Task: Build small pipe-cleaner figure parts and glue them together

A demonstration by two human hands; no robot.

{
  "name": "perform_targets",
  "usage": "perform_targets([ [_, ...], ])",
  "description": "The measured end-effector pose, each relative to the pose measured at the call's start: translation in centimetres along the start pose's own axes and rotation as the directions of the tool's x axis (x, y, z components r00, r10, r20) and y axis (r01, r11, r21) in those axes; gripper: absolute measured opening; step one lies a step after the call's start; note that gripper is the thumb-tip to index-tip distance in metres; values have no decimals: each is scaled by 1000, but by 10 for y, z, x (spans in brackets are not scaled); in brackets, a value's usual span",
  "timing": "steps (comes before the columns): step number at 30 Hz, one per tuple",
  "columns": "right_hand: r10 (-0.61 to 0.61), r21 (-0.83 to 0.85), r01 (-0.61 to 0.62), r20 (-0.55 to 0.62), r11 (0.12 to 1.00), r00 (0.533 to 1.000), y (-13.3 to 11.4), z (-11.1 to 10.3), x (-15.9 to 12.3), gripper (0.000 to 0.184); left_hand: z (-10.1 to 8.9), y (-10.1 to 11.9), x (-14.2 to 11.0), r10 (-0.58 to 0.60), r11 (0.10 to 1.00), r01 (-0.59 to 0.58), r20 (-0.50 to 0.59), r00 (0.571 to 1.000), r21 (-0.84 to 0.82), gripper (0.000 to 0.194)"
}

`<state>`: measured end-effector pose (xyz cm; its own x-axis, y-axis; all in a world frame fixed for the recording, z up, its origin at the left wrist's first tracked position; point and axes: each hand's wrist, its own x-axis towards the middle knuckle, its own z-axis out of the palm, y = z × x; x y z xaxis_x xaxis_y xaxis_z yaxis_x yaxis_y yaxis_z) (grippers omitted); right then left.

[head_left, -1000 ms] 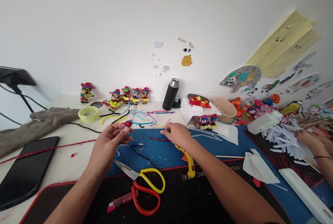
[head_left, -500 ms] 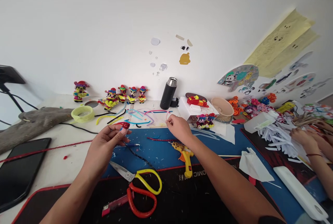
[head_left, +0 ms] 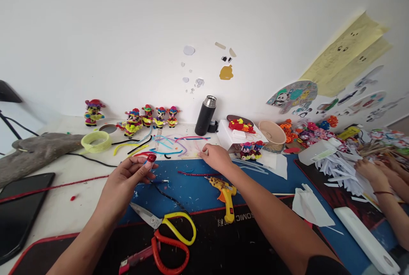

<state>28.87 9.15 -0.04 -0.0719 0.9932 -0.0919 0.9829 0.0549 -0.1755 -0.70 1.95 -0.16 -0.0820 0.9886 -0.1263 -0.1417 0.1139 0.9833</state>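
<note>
My left hand (head_left: 134,173) is closed, pinching a small coil of fuzzy red pipe cleaner (head_left: 151,157) between thumb and fingers. A long red strand (head_left: 73,183) stretches leftward from behind that wrist. My right hand (head_left: 214,157) pinches at the back edge of the blue mat; a thin pale pink pipe cleaner, blurred, shows at its fingertips. Loose coloured pipe cleaners (head_left: 169,149) lie just left of it. Below the hands are a yellow hot glue gun (head_left: 227,202) and scissors (head_left: 169,232) with one yellow and one red handle.
Several small pipe-cleaner figures (head_left: 132,122) stand along the wall. A black thermos (head_left: 206,117) and a white box (head_left: 234,136) are behind my right hand. A phone (head_left: 27,211) lies at left. Another person's hands (head_left: 372,173) work among white paper strips at right.
My right hand has shifted slightly left, the pink strand at its fingertips now blurred. My left hand has turned slightly, with the red coil more upright. The whole view has shifted a little.
</note>
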Motion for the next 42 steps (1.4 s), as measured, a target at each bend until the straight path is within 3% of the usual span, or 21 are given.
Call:
perform_targets([
  [6, -6, -13, 6, 10, 1000, 1000, -3, 4, 2, 17, 0, -3, 1, -9, 1000, 8, 25, 1000, 9, 55],
  [14, -4, 57, 7, -54, 998, 999, -3, -1, -3, 21, -1, -4, 1, 9, 1000, -9, 23, 1000, 17, 53],
  [20, -6, 208, 17, -51, 978, 999, -5, -7, -11, 20, 0, -3, 1, 10, 1000, -10, 18, 1000, 13, 54],
  [31, -217, 527, 137, 94, 839, 972, -48, -4, -32, 26, -1, -2, 1, 12, 1000, -12, 17, 1000, 9, 55],
  [42, 19, 441, 19, -82, 897, 996, -7, -8, -4, 27, 6, 4, -4, -13, 1000, 11, 55, 998, 27, 53],
])
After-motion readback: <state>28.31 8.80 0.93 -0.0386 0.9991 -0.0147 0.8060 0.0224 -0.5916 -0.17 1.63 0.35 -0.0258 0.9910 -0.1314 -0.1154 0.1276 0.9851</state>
